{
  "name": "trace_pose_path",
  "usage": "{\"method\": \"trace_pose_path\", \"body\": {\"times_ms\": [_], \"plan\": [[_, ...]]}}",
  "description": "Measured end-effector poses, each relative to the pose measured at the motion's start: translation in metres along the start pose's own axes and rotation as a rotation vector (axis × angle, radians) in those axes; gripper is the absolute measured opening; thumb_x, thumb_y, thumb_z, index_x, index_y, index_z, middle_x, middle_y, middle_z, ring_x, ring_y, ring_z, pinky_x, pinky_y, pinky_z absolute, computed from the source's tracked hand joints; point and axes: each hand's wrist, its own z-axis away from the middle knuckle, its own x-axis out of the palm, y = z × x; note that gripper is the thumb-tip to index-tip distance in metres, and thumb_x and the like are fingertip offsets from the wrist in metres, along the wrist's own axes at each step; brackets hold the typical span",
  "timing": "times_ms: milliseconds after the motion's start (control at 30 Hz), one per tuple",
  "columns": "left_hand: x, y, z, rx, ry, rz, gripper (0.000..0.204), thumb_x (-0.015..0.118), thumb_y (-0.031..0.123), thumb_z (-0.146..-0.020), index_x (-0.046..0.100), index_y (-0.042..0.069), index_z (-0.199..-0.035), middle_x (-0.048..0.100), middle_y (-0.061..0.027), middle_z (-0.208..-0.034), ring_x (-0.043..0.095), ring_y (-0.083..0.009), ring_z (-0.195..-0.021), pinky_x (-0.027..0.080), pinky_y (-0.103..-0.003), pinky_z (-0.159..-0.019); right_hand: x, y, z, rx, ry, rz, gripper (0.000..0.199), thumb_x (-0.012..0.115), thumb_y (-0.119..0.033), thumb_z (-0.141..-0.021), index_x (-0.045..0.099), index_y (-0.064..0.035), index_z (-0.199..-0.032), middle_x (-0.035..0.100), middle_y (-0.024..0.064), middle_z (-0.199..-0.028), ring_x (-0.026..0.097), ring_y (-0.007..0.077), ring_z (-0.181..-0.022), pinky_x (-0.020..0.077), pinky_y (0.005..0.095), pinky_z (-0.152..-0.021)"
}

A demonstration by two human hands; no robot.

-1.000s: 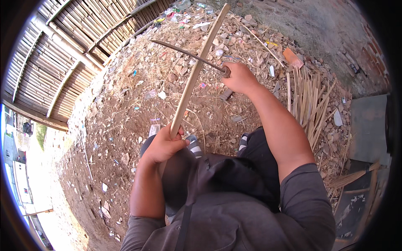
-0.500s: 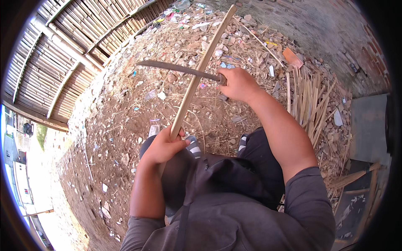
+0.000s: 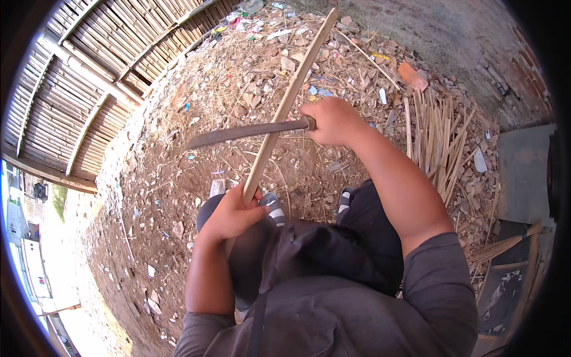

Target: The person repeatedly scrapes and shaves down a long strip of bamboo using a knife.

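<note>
My left hand [image 3: 233, 213] grips the near end of a long pale bamboo slat [image 3: 289, 101], which slopes up and away toward the far debris. My right hand [image 3: 333, 121] is closed on the handle of a long dark knife [image 3: 238, 133]. Its blade lies crosswise over the slat, pointing left, and crosses it about midway. Whether the blade touches the slat I cannot tell. My knees in dark trousers and striped sandals [image 3: 273, 209] are below the hands.
A bundle of split bamboo strips [image 3: 440, 137] lies on the ground at the right. Dirt ground strewn with stones, straw and litter [image 3: 238, 77] spreads ahead. A bamboo fence [image 3: 77, 83] runs along the left, a brick wall [image 3: 517, 77] at the far right.
The knife has swung from a steep angle far up the slat down to a near-level position closer to me, with my right hand lowering. The left hand and slat stayed put.
</note>
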Motion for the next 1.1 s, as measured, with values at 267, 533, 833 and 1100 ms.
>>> {"method": "trace_pose_path", "body": {"times_ms": [267, 533, 833, 1100], "plan": [[-0.001, 0.001, 0.0, -0.024, 0.009, -0.039, 0.032, 0.08, 0.009, -0.081, 0.055, 0.007, -0.1, 0.052, 0.0047, -0.081, 0.05, -0.0051, -0.074, 0.041, -0.023, -0.065, -0.007, 0.004, 0.001, 0.116, 0.067, -0.035, 0.018, 0.066, -0.017, -0.077, 0.068, -0.007, -0.092, 0.069, 0.0163, -0.079, 0.069, 0.0366, -0.081, 0.053, 0.0488, -0.072], [0.007, -0.001, -0.002, 0.016, 0.031, -0.19, 0.029, 0.079, 0.012, -0.084, 0.056, 0.007, -0.1, 0.054, 0.0038, -0.082, 0.052, -0.0057, -0.076, 0.041, -0.022, -0.064, -0.013, 0.03, 0.0, 0.255, 0.108, -0.148, 0.018, 0.065, -0.016, -0.078, 0.069, -0.0069, -0.093, 0.069, 0.0172, -0.082, 0.069, 0.0372, -0.081, 0.0525, 0.0481, -0.07], [0.014, 0.006, 0.006, 0.063, 0.023, -0.135, 0.027, 0.077, 0.014, -0.086, 0.057, 0.006, -0.102, 0.055, 0.0034, -0.081, 0.052, -0.0061, -0.073, 0.043, -0.024, -0.063, -0.012, 0.021, 0.004, 0.216, 0.155, -0.072, 0.019, 0.067, -0.018, -0.078, 0.065, -0.0077, -0.094, 0.07, 0.0147, -0.084, 0.069, 0.0374, -0.081, 0.0544, 0.0478, -0.071], [0.003, 0.001, 0.004, 0.021, -0.028, -0.065, 0.026, 0.077, 0.013, -0.085, 0.057, 0.005, -0.099, 0.056, 0.0031, -0.084, 0.053, -0.0058, -0.076, 0.043, -0.024, -0.064, -0.017, -0.008, 0.009, -0.017, 0.026, 0.101, 0.02, 0.066, -0.015, -0.077, 0.065, -0.0101, -0.096, 0.067, 0.014, -0.079, 0.068, 0.0371, -0.081, 0.0544, 0.0477, -0.075]]}}
